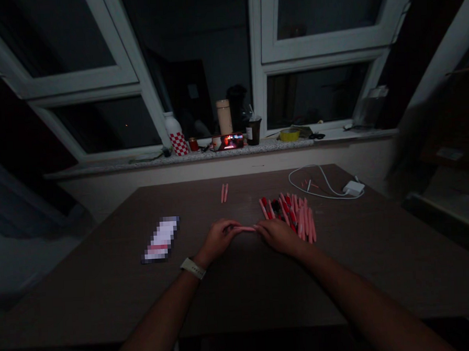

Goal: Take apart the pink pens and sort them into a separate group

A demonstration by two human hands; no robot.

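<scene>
A slim pink pen lies level between my two hands, just above or on the dark table; which, I cannot tell. Its left end is pinched in the fingers of my left hand, which has a pale watch on the wrist. On the other end, the fingers of my right hand are closed. Right behind that hand spreads a pile of pink and red pens, partly hidden by it. Farther back, two pink pens lie side by side.
A lit phone lies on the left of the table. At the back right are a white charger with its cable and several small pink pieces. A checkered bottle, a tumbler and a cup stand on the windowsill.
</scene>
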